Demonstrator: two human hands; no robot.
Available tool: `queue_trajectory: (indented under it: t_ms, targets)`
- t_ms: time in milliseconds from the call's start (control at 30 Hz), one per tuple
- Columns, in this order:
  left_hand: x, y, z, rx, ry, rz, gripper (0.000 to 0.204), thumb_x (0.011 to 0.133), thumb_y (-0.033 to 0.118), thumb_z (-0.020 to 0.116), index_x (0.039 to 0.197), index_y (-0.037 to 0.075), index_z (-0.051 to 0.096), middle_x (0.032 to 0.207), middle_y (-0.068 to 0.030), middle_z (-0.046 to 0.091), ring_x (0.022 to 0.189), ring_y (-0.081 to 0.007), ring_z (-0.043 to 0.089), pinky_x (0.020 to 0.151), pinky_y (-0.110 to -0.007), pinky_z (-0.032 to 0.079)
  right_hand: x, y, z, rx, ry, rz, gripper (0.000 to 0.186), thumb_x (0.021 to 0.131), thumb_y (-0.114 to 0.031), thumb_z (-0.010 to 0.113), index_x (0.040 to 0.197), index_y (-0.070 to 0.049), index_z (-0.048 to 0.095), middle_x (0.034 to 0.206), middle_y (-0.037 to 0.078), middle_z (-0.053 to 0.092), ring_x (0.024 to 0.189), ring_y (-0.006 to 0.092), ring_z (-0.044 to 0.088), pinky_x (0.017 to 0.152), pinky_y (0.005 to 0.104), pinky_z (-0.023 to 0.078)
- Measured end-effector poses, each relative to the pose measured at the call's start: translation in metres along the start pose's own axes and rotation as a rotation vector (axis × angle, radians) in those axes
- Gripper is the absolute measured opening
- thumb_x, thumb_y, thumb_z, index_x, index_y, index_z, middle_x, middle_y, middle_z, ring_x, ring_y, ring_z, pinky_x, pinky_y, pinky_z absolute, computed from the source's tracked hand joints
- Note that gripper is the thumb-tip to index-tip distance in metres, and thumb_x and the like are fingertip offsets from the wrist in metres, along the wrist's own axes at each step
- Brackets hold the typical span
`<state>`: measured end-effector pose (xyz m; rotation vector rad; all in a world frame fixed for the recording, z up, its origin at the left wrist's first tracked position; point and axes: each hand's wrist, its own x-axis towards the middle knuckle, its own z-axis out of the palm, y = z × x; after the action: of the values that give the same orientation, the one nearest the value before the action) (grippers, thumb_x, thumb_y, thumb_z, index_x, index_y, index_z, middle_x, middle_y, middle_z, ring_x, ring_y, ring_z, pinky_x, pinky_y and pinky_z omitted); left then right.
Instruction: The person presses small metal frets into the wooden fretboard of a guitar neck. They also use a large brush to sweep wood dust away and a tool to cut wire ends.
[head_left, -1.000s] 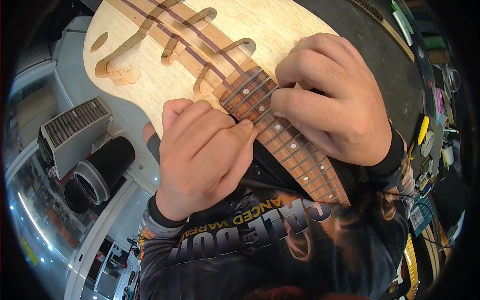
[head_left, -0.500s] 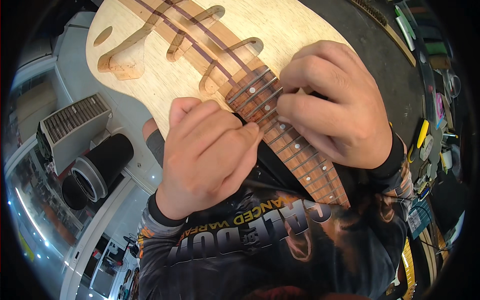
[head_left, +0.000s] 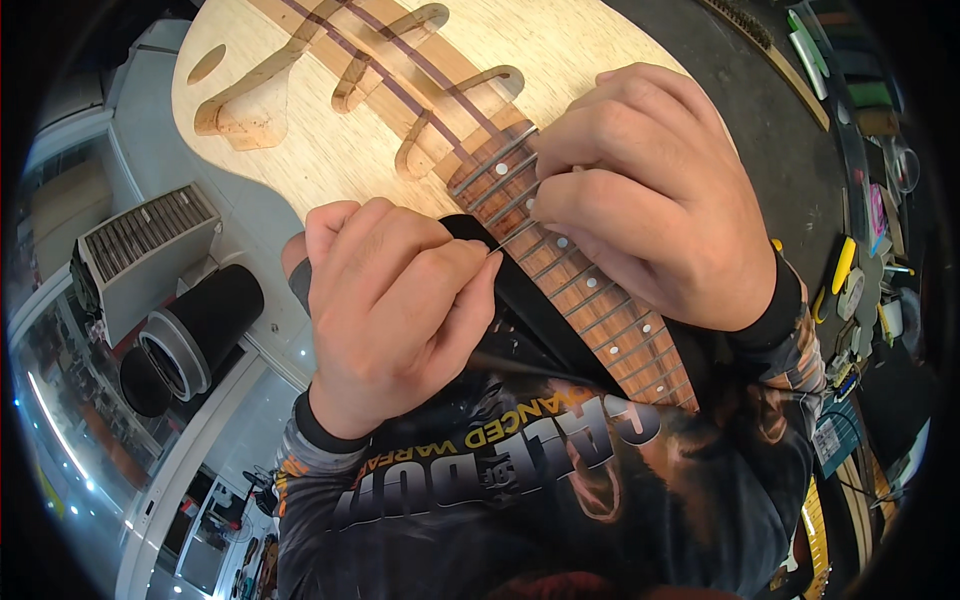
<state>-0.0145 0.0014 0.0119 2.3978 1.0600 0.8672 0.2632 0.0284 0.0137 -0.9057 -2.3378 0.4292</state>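
A pale unfinished electric guitar body with routed cavities lies before me, its dark wooden fretboard running down toward my lap. Metal frets and white dot inlays mark the board. My left hand is closed in a pinch beside the board's left edge. From its fingertips a thin dark strip reaches over the board in line with a fret; its exact kind is unclear. My right hand is curled closed over the board's other edge, knuckles up. What its fingertips hold, if anything, is hidden.
A dark workbench extends on the right, with a wooden-backed brush, a yellow-handled tool and a green mat. On the floor to the left stand a black bin and a grey slatted unit.
Both hands have shifted left, the left one slightly away from the fretboard. The thin strip now shows between the left fingertips and the board. The guitar has barely moved.
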Motion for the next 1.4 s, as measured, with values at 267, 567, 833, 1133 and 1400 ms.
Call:
queue_trajectory:
  t_ms: [267, 567, 833, 1133, 1400]
  targets:
    - [-0.002, -0.004, 0.003, -0.088, -0.035, 0.033, 0.028, 0.081, 0.002, 0.097, 0.103, 0.005, 0.081, 0.092, -0.0043, 0.069, 0.079, -0.0274, 0.065, 0.081, -0.044, 0.043, 0.003, -0.002, -0.003, 0.045, -0.032, 0.028, 0.03, 0.076, -0.01, 0.094, 0.101, -0.01, 0.077, 0.113, 0.006, 0.074, 0.115, 0.035, 0.074, 0.103, 0.0512, 0.055]
    - [0.001, 0.0, 0.0, -0.108, -0.052, 0.033, 0.027, 0.077, -0.007, 0.097, 0.099, 0.002, 0.082, 0.086, -0.008, 0.071, 0.073, -0.0282, 0.063, 0.08, -0.044, 0.047, 0.0, -0.006, 0.001, 0.035, -0.033, 0.024, 0.031, 0.074, -0.006, 0.093, 0.101, -0.008, 0.076, 0.112, 0.008, 0.074, 0.118, 0.0384, 0.076, 0.097, 0.0502, 0.057]
    - [-0.002, -0.002, 0.001, -0.14, -0.036, 0.045, 0.027, 0.078, -0.006, 0.097, 0.099, 0.002, 0.081, 0.086, -0.0069, 0.07, 0.074, -0.0275, 0.063, 0.079, -0.043, 0.046, 0.002, -0.007, 0.001, 0.03, -0.056, -0.019, 0.034, 0.072, -0.006, 0.093, 0.102, -0.006, 0.077, 0.113, 0.01, 0.075, 0.12, 0.0404, 0.076, 0.098, 0.0508, 0.058]
    - [-0.002, -0.005, 0.005, -0.136, -0.003, 0.038, 0.028, 0.078, -0.005, 0.098, 0.098, 0.004, 0.08, 0.086, -0.0062, 0.07, 0.074, -0.0274, 0.064, 0.078, -0.044, 0.046, 0.001, -0.006, 0.001, 0.029, -0.064, -0.002, 0.033, 0.073, -0.006, 0.093, 0.103, -0.006, 0.078, 0.113, 0.011, 0.075, 0.123, 0.0431, 0.074, 0.101, 0.0517, 0.059]
    - [-0.004, -0.007, 0.003, -0.132, 0.047, 0.044, 0.029, 0.076, -0.005, 0.097, 0.097, 0.003, 0.08, 0.082, -0.0062, 0.067, 0.07, -0.0281, 0.062, 0.076, -0.044, 0.046, 0.008, -0.014, -0.003, 0.01, -0.107, -0.003, 0.033, 0.076, -0.006, 0.094, 0.105, -0.006, 0.078, 0.117, 0.011, 0.074, 0.126, 0.0439, 0.073, 0.102, 0.0537, 0.058]
